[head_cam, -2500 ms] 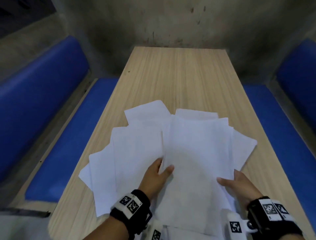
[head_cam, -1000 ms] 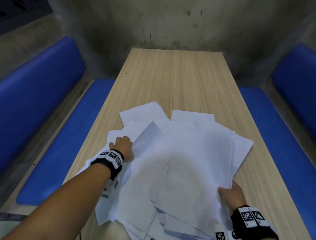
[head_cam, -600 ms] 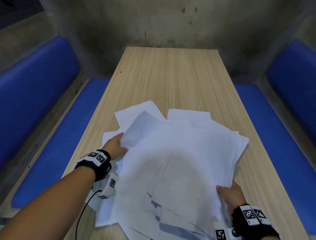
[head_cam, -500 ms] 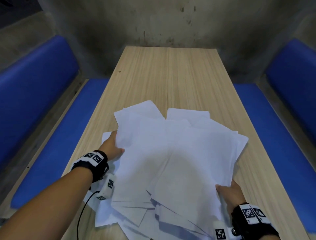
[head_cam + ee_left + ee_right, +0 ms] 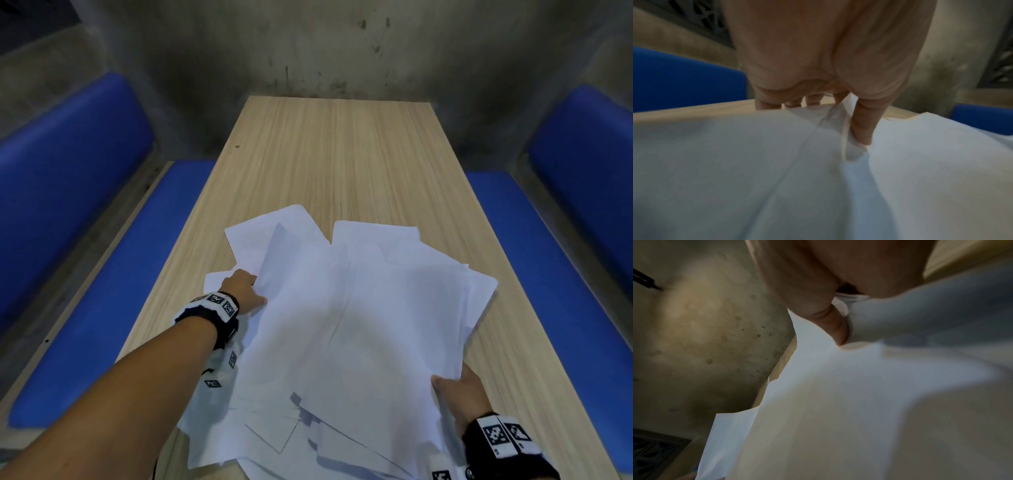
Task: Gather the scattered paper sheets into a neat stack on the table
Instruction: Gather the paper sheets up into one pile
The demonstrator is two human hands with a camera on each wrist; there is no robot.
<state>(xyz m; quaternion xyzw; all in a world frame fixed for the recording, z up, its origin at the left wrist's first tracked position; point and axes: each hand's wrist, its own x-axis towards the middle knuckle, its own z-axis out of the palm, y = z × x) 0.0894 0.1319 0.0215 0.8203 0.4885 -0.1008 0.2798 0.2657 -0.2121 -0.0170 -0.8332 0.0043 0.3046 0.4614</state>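
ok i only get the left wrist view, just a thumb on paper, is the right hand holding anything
observer: yes, the right hand pinches the near right edge of the sheets, thumb on top.
operator: are they squared up
observer: no, they are fanned out, with corners poking toward the far end and the right side of the table.
operator: where on the pile is the left hand
observer: the left hand grips the pile's left edge, about halfway along it.
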